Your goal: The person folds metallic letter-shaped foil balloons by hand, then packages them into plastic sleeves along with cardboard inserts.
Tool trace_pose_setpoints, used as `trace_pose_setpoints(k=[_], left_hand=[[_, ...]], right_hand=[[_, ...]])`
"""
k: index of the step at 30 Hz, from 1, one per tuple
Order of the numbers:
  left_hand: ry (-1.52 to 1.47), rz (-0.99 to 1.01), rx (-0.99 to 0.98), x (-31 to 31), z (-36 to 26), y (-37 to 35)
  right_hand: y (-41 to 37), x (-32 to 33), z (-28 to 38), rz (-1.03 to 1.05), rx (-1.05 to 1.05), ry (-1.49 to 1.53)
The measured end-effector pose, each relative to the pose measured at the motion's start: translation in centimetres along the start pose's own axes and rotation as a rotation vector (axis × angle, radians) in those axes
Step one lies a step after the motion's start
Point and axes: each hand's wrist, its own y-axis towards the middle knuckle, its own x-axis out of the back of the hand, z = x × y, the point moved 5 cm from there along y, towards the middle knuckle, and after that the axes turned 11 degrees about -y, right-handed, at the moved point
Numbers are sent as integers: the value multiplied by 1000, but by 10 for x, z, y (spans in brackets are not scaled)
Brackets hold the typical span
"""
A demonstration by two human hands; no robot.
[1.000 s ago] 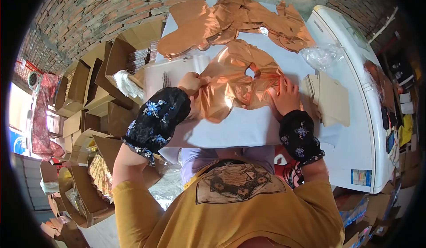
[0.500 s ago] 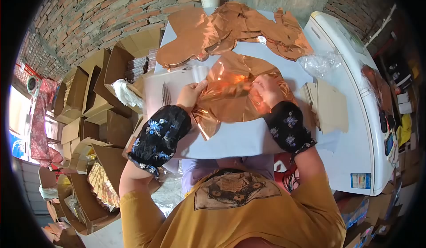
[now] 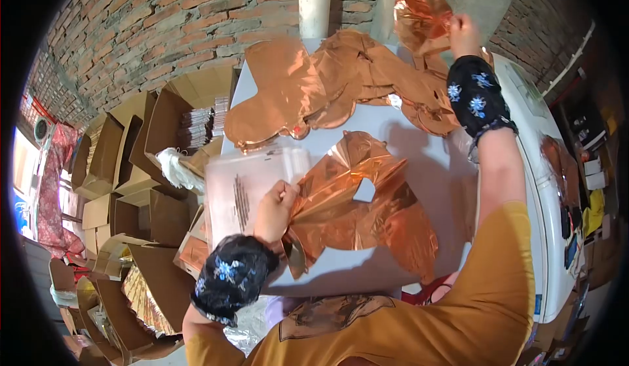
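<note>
Open cardboard boxes (image 3: 173, 219) stand at the far left. Next to them, a stack of clear plastic sheets (image 3: 223, 189) with dark print lies on the left part of the tabletop (image 3: 436, 179). At its right edge the left hand (image 3: 274, 212) pinches the left edge of a crinkled copper foil piece (image 3: 347, 222), which lies spread on the near side of the tabletop with a hole around its middle. Behind it, a pile of similar foil (image 3: 275, 97) covers the far side. Well apart from the left hand, the right hand (image 3: 464, 35) is raised over the pile's right end, gripping a bunched foil piece (image 3: 419, 16); whether its lower end touches the pile cannot be told. A white appliance (image 3: 537, 261) stands furthest right.
</note>
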Motion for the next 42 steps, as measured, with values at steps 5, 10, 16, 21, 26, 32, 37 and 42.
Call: trace_pose_setpoints(k=[5,10,16,21,26,32,37,42], left_hand=[[-21,-6,107,3,-13,-14],[49,-52,11,14,7,-18],[-30,-42,60,18,10,-26],[-35,-33,-17,20,11,-28],[45,-30,-112,20,21,-28],[-108,119,110,1,9,-49],[84,270,-29,-1,0,-71],[334,231,-285,3,-7,-80]], right_hand=[[-42,-87,41,50,270,-134],[-118,-140,63,423,421,-257],[-165,-155,41,859,302,-65],[-190,-70,65,655,281,145],[-309,116,172,1190,-79,555],[-374,166,155,962,617,-6],[-371,171,132,952,601,-59],[-345,157,131,884,491,98]])
